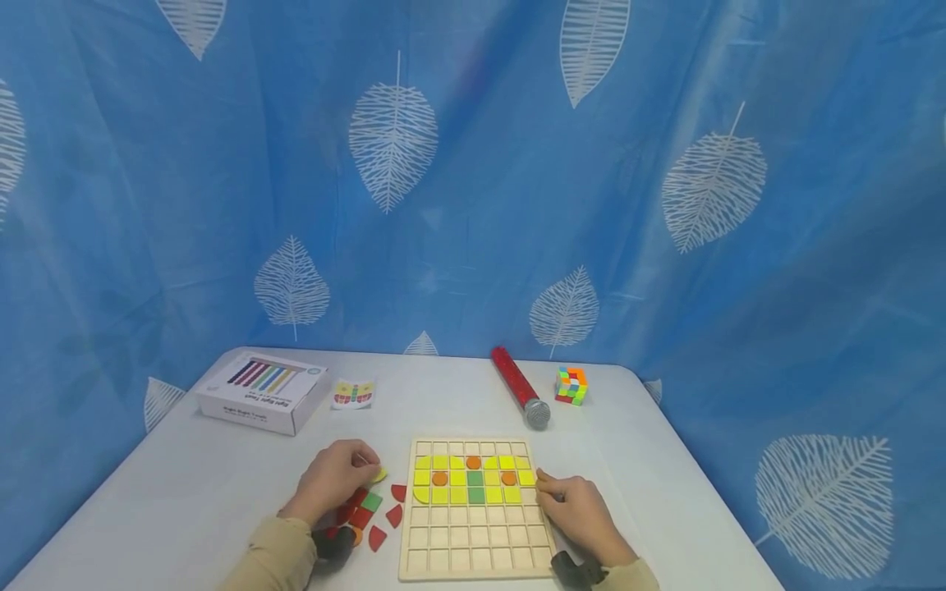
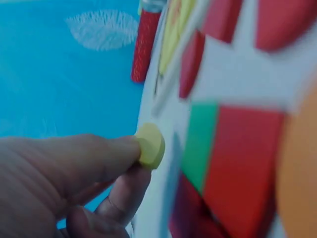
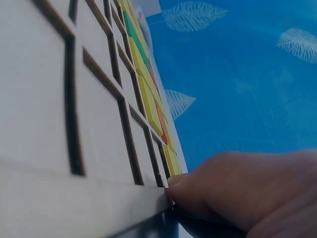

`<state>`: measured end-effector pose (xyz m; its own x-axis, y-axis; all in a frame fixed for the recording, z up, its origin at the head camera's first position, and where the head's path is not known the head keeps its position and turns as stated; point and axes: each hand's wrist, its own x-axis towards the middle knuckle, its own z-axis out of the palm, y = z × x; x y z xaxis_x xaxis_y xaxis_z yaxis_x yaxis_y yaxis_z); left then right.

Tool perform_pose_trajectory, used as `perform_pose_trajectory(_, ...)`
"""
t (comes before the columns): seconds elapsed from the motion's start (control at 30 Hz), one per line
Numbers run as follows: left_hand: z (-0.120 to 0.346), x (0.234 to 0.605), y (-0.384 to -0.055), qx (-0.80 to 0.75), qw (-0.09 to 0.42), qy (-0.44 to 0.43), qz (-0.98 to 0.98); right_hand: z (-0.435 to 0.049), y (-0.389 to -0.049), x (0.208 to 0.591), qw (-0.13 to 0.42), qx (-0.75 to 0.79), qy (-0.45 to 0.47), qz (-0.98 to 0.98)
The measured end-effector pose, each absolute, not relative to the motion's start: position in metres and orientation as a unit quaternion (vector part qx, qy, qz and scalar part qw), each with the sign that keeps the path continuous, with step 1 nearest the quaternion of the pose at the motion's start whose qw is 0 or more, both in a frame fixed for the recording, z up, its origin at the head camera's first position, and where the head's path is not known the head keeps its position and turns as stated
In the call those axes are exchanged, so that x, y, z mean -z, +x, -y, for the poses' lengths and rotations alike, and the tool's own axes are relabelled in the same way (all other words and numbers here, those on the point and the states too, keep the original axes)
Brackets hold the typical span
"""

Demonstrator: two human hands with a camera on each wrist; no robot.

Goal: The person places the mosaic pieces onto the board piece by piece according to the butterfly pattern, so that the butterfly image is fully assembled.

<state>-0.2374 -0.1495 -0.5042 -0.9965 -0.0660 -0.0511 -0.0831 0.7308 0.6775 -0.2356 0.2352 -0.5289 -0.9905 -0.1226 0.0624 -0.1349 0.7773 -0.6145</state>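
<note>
Between thumb and finger, my left hand [image 1: 336, 476] pinches a small yellow piece with a rounded edge [image 2: 151, 146], held just above the table left of the board. The wooden grid board [image 1: 480, 538] lies flat in front of me. Yellow, orange and green tiles fill part of its upper rows; the lower rows show bare cells. At the board's right edge, my right hand [image 1: 584, 510] grips the rim, its thumb [image 3: 198, 186] on the frame; the other fingers are mostly hidden in the right wrist view. Beneath my left hand lie red tiles [image 1: 360, 517] and a green square [image 1: 372, 502].
Red quarter-round pieces [image 1: 377, 538] lie between the pile and the board, with an orange disc [image 1: 358, 535] near my left wrist. Farther back are a white box [image 1: 259, 394], a pattern card [image 1: 353, 394], a red microphone [image 1: 516, 377] and a puzzle cube [image 1: 571, 386].
</note>
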Motion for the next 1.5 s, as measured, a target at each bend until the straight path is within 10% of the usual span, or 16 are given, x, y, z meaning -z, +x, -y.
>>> perform_pose_trajectory(0.93, -0.030, 0.502, -0.252, -0.413, 0.057, 0.154, -0.896, -0.244, -0.236, 0.534, 0.022, -0.328, 0.102, 0.939)
perform_pose_trajectory(1.5, -0.058, 0.513, -0.257, -0.325, -0.024, 0.168, -0.930, -0.246, -0.239, 0.534, 0.027, -0.336, 0.126, 0.933)
